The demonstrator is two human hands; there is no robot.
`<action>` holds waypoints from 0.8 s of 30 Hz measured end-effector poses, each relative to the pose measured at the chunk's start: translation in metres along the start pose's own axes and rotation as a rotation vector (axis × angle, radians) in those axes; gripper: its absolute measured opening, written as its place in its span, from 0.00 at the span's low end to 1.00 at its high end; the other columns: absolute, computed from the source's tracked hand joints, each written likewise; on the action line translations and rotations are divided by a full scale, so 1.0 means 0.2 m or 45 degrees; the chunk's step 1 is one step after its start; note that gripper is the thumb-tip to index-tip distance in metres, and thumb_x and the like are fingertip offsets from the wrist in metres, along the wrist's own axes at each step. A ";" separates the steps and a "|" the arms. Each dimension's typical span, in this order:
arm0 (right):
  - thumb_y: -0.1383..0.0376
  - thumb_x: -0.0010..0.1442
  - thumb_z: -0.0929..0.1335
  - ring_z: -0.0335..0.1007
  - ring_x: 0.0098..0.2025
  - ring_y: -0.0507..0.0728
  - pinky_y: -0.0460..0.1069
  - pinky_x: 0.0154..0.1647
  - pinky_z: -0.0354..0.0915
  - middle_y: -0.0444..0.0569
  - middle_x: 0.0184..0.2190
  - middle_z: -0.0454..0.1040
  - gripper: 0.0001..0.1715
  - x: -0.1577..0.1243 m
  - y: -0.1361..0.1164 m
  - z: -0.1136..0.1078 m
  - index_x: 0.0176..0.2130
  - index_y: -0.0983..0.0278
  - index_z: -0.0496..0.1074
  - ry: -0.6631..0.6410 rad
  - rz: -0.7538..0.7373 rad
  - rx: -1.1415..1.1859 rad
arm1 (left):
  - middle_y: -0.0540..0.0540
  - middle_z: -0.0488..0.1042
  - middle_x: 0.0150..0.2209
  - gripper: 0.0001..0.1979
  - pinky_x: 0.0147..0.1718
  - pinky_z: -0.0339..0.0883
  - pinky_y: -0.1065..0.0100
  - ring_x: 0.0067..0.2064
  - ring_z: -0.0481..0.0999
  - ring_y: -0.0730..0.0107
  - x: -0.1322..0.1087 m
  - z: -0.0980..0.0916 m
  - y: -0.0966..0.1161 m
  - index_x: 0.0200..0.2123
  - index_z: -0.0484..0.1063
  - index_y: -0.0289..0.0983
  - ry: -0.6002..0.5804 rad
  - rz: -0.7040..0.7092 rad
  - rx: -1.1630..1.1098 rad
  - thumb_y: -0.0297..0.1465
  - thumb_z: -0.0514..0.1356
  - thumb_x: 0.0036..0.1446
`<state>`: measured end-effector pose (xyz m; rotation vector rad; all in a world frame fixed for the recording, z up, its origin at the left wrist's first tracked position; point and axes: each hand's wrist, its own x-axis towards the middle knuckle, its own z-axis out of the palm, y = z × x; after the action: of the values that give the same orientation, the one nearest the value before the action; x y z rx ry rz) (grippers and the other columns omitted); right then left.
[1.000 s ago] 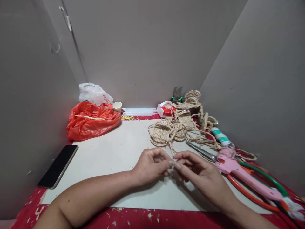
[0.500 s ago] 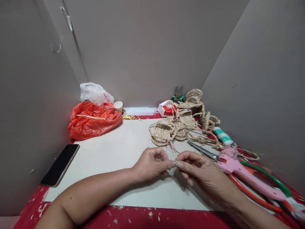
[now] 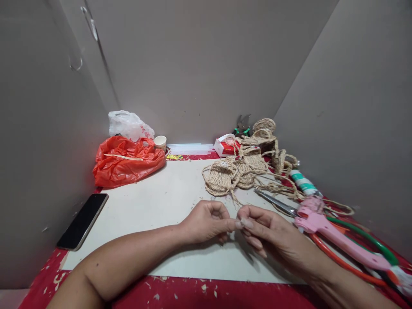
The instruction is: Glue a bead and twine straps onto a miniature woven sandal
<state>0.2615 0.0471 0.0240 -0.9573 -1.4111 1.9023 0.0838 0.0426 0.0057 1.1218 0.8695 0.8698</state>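
My left hand [image 3: 209,222] and my right hand [image 3: 268,229] meet above the pale board [image 3: 154,206], thumb tips touching. Both are closed in a pinch; whatever lies between the fingertips is too small to make out. Just beyond them rests a woven straw piece [image 3: 220,176] with loose cord ends trailing toward my fingers. More braided straw cord [image 3: 264,128] is heaped behind it at the right. Scissors with dark blades [image 3: 277,202] point toward the straw, to the right of my right hand.
A pink glue gun [image 3: 341,240] lies at the right, by a green and white roll [image 3: 303,183]. A phone [image 3: 83,221], red plastic bag [image 3: 128,161] and paper cup [image 3: 160,142] are on the left. Near the back wall are clear sticks [image 3: 189,149], a red-white box [image 3: 225,146] and pliers [image 3: 242,126].
Both hands have shifted very slightly to the right, still fingertip to fingertip. The whole view has moved a little; the objects around lie as before.
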 end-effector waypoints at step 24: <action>0.53 0.53 0.73 0.38 0.19 0.45 0.41 0.17 0.42 0.37 0.17 0.52 0.19 -0.05 0.04 0.03 0.30 0.63 0.65 -0.076 0.089 0.406 | 0.54 0.68 0.14 0.27 0.11 0.59 0.75 0.12 0.64 0.78 -0.04 0.10 -0.02 0.21 0.61 0.36 -0.032 -0.073 -0.251 0.50 0.70 0.35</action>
<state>0.2616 0.0335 0.0190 -0.8087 -1.0727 2.1423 0.0984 0.0269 0.0067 0.9305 0.7741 0.8725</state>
